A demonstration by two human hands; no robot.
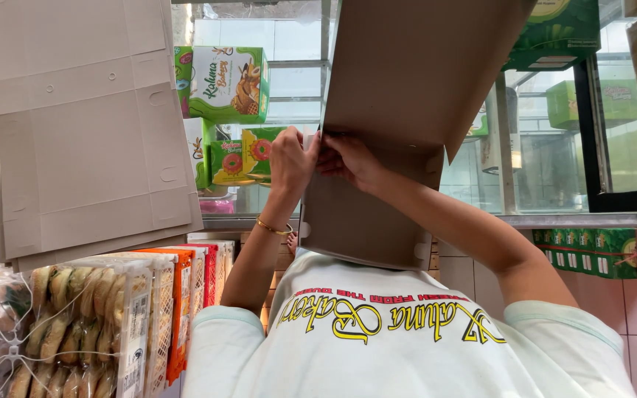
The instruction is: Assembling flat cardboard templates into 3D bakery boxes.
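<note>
I hold a large brown cardboard box blank (pixel 407 88) up in front of me; it is bent, its upper panel leaning towards the top right and a lower panel hanging down to my chest. My left hand (pixel 293 158), with a gold bracelet on its wrist, pinches the blank's left edge at the fold. My right hand (pixel 348 158) grips the same edge right beside it, the fingers of the two hands touching. My pale printed shirt (pixel 407 346) fills the bottom of the view.
A stack of flat cardboard blanks (pixel 90 133) leans upright at the left. Below it stand clear packs of pastries (pixel 90 324) with orange and red labels. Green printed boxes (pixel 230 81) sit on glass shelves behind, with more green boxes (pixel 606 250) on the tiled ledge at the right.
</note>
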